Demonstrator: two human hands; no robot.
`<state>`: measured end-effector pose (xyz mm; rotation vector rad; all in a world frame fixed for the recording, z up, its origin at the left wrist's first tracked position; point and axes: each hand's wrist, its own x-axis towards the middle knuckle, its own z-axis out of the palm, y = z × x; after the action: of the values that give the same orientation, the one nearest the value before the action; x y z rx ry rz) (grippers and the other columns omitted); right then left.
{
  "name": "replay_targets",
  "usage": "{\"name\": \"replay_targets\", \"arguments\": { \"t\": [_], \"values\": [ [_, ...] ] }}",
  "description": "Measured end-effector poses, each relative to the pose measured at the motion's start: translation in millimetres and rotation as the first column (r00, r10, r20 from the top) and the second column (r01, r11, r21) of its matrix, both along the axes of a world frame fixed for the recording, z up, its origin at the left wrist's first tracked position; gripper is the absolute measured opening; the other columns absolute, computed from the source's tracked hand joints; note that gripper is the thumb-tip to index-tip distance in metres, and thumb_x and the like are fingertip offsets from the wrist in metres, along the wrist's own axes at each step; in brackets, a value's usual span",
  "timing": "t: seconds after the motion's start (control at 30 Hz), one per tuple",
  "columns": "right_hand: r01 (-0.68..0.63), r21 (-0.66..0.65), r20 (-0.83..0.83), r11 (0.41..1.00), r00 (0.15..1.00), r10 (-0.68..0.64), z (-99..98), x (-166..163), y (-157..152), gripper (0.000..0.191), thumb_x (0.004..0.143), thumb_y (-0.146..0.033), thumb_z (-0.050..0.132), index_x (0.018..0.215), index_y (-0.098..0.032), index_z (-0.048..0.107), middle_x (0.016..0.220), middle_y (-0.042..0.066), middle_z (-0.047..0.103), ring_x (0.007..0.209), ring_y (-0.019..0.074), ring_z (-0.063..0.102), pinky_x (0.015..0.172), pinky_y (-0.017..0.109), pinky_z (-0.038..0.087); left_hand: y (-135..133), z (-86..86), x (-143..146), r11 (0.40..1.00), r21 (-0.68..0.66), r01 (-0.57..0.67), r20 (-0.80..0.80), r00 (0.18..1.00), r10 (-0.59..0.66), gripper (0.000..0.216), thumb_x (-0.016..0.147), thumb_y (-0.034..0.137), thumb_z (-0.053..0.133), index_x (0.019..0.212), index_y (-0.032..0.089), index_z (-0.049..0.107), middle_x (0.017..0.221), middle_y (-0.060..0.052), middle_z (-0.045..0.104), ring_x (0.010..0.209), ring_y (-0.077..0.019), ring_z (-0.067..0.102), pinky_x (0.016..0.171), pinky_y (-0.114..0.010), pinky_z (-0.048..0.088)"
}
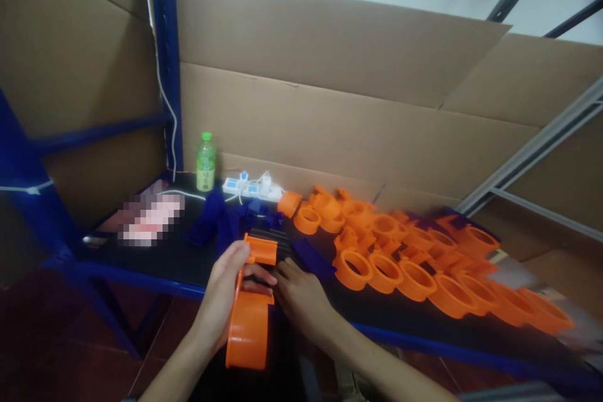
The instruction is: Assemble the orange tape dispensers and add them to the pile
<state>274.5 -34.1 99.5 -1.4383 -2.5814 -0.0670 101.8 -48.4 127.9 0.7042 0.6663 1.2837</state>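
My left hand (pixel 225 286) is closed around an orange plastic part (pixel 249 330) with a wide ring at its lower end and a short channel-shaped piece at its top. It holds the part upright over the table's front edge. Close beside it, my right hand (pixel 301 298) has its fingers bent together, their tips at the near end of several thin black strips (pixel 271 239). Whatever those fingers pinch, if anything, is hidden. Dark blue cloth-like pieces (pixel 214 223) lie just behind the hands.
Many similar orange ring parts (pixel 414 279) stand in rows on the black tabletop (pixel 183 264) to the right. A green-capped bottle (pixel 205 163) and a white power strip (pixel 252 188) are at the back, before a cardboard wall (pixel 330 100). A blue metal post (pixel 167 63) rises at the left.
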Motion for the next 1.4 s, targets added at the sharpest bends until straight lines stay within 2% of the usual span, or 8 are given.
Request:
{"name": "replay_targets", "arguments": {
  "t": [0.17,0.33,0.5,0.63,0.73,1.0,1.3,1.4],
  "values": [
    [0.062,-0.028,-0.053,0.998,0.997,-0.063,1.6,2,3,0.013,0.092,-0.013,0.050,0.091,-0.020,0.060,0.096,0.006,0.064,0.083,0.0171,0.057,0.063,0.027,0.040,-1,1.9,2,0.999,0.045,-0.020,-0.037,0.999,0.021,0.039,0.087,0.050,0.062,0.100,0.014,0.063,0.068,-0.008,0.073,0.061,-0.0207,0.072,0.054,-0.025,0.054],
    [0.056,-0.162,-0.310,0.985,0.945,-0.105,14.1,6,9,0.005,0.088,-0.017,0.057,0.085,-0.019,0.059,0.092,0.003,0.064,0.082,0.0149,0.058,0.067,0.025,0.041,0,0.9,0,0.997,0.074,-0.036,0.008,0.999,0.036,0.040,0.090,0.047,0.059,0.109,0.011,0.061,0.078,-0.011,0.075,0.070,-0.0220,0.073,0.064,-0.030,0.058],
    [-0.042,-0.261,-0.675,0.964,0.723,-0.151,54.4,20,7,0.019,0.091,-0.037,0.060,0.088,-0.019,0.062,0.076,0.000,0.058,0.070,0.0128,0.051,0.062,0.024,0.040,1,1.6,-2,0.997,0.073,-0.015,0.013,1.000,0.014,0.039,0.087,0.041,0.066,0.111,0.011,0.063,0.096,-0.014,0.075,0.078,-0.0239,0.073,0.068,-0.033,0.059],
    [-0.099,-0.348,-0.750,0.932,0.627,-0.213,89.4,28,-2,0.027,0.089,-0.045,0.062,0.088,-0.018,0.062,0.072,-0.001,0.054,0.064,0.0108,0.046,0.058,0.023,0.035,-2,2.2,0,0.999,0.034,0.004,-0.021,1.000,-0.003,0.041,0.086,0.043,0.066,0.111,0.010,0.063,0.090,-0.014,0.075,0.067,-0.0232,0.073,0.058,-0.031,0.058],
    [-0.129,-0.389,-0.741,0.912,0.632,-0.227,100.4,29,-4,0.028,0.089,-0.045,0.063,0.086,-0.018,0.062,0.073,-0.001,0.055,0.066,0.0112,0.047,0.060,0.023,0.036,-4,1.8,2,0.999,0.036,0.024,-0.033,0.999,-0.023,0.041,0.085,0.043,0.066,0.111,0.011,0.064,0.089,-0.013,0.075,0.067,-0.0234,0.073,0.058,-0.031,0.058],
    [-0.147,-0.446,-0.686,0.883,0.689,-0.232,104.0,31,-3,0.029,0.091,-0.046,0.059,0.084,-0.018,0.063,0.071,-0.001,0.053,0.061,0.0103,0.042,0.055,0.023,0.032,-1,1.6,0,0.993,0.081,0.091,-0.080,0.993,-0.084,0.034,0.087,0.044,0.064,0.103,0.014,0.067,0.086,-0.010,0.074,0.064,-0.0199,0.071,0.059,-0.030,0.058],
    [-0.100,-0.383,-0.592,0.918,0.790,-0.161,108.1,35,-3,0.030,0.093,-0.045,0.056,0.085,-0.017,0.063,0.076,0.000,0.055,0.068,0.0119,0.045,0.060,0.023,0.036,0,-1.6,1,0.981,0.128,0.146,-0.105,0.985,-0.133,0.034,0.090,0.043,0.059,0.105,0.013,0.066,0.084,-0.010,0.071,0.066,-0.0191,0.069,0.061,-0.031,0.059],
    [-0.081,-0.378,-0.537,0.922,0.830,-0.148,111.3,36,-4,0.030,0.094,-0.044,0.055,0.086,-0.017,0.063,0.074,-0.001,0.053,0.066,0.0110,0.043,0.058,0.023,0.035,0,-3.8,1,0.971,0.161,0.175,-0.171,0.974,-0.147,0.040,0.090,0.044,0.059,0.114,0.014,0.064,0.082,-0.010,0.071,0.065,-0.0196,0.070,0.059,-0.031,0.060]
  ]
}}
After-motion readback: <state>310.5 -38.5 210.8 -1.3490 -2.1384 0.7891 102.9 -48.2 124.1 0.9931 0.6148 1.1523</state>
